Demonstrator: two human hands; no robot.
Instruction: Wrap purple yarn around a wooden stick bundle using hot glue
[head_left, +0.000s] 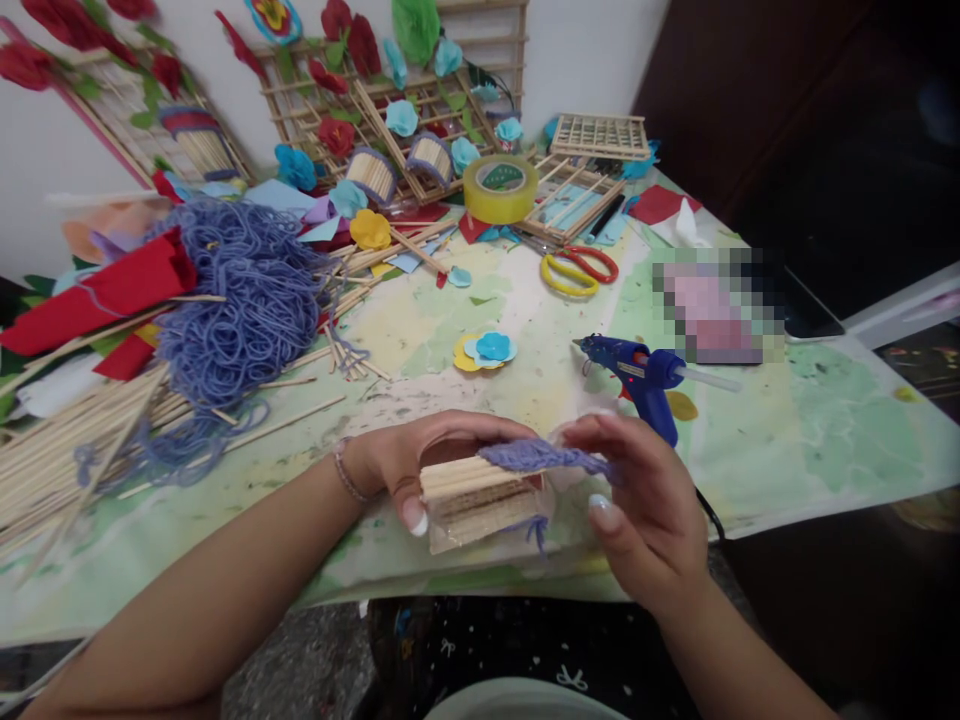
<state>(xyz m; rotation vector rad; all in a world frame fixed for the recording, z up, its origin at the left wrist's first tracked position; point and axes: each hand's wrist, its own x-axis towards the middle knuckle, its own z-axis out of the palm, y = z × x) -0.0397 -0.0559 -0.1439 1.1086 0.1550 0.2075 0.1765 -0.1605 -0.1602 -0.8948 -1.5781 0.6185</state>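
Note:
My left hand [405, 455] is closed around a small holder made of wooden sticks [480, 490], tilted on its side over the table's front edge. A braided strip of purple yarn [525, 455] lies along the holder's upper edge. The strip's free end runs to the right, between the thumb and fingers of my right hand [652, 510]. A short tuft of the same yarn [535, 532] hangs at the holder's lower right. Just beyond my right hand is a blue glue gun [637, 375] with a clear glue stick in its back.
Layered paper flowers [487, 350] lie mid-table. Scissors [577, 272] and yellow tape [500, 190] are farther back. A purple yarn heap [240, 290] and loose sticks [45, 480] cover the left. Stick racks with paper flowers [375, 110] lean against the wall. A blurred-out object [712, 310] lies right.

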